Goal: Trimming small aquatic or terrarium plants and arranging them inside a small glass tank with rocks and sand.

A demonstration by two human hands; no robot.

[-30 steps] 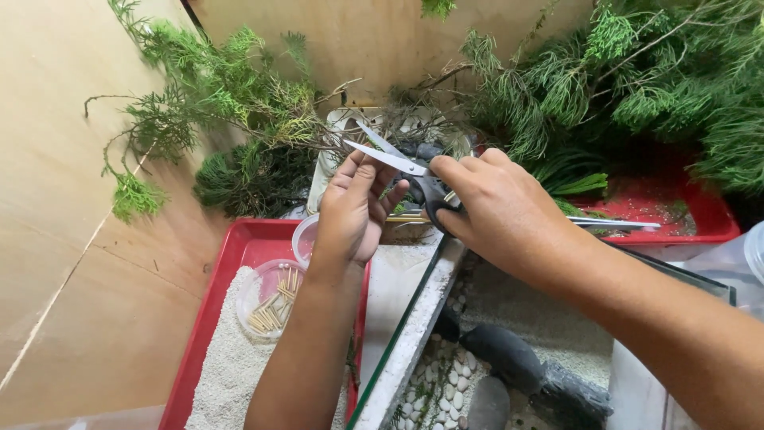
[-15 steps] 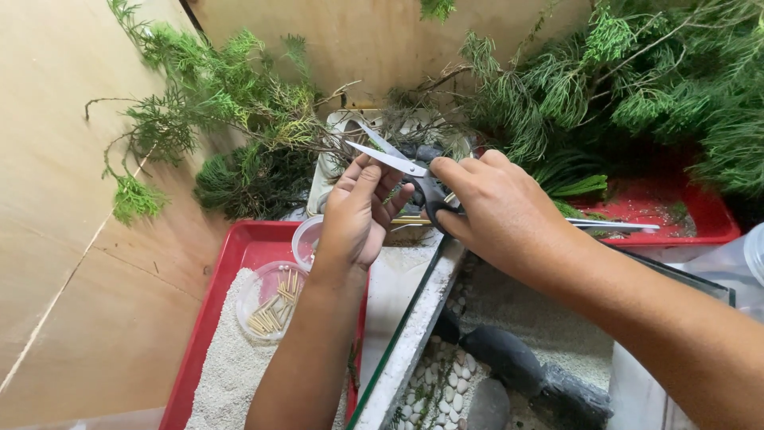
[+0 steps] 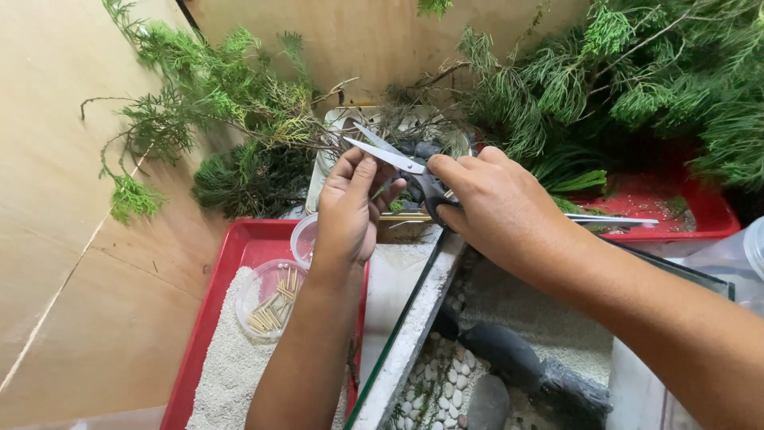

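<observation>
**Scissors open over the planter, both hands basically frozen**

Honestly almost nothing has shifted since the frame half a second back: both hands sit in the same spot, the scissors' blades are still spread, and the trays haven't budged.

The scissors (image 3: 402,163) are in the right hand (image 3: 493,203), fingers wrapped through the black handles, with the silver blades parted and pointing up-left toward the greenery. The left hand (image 3: 346,211) is right beside the blades, fingers curled and pinched together near the lower blade. It looks like it's gripping a thin sprig, but it's too small to tell for sure.

Containers: under the left forearm there's a red tray (image 3: 231,271) filled with pale, grainy sand. On the sand sits a round clear plastic cup (image 3: 270,299) holding a bunch of short tan sticks, and a second clear cup (image 3: 304,237) peeks out behind the wrist. Right of that is a glass tank (image 3: 406,334) with white pebbles, fine grey gravel and dark smooth stones (image 3: 509,354). Behind the hands is a pale pot (image 3: 326,163) with dark stones and twiggy stems, and a second red tray (image 3: 684,211) sits at the right with long metal tweezers (image 3: 613,220) lying across its front edge.

Feathery green conifer branches (image 3: 223,95) sprawl all around against plywood walls.
</observation>
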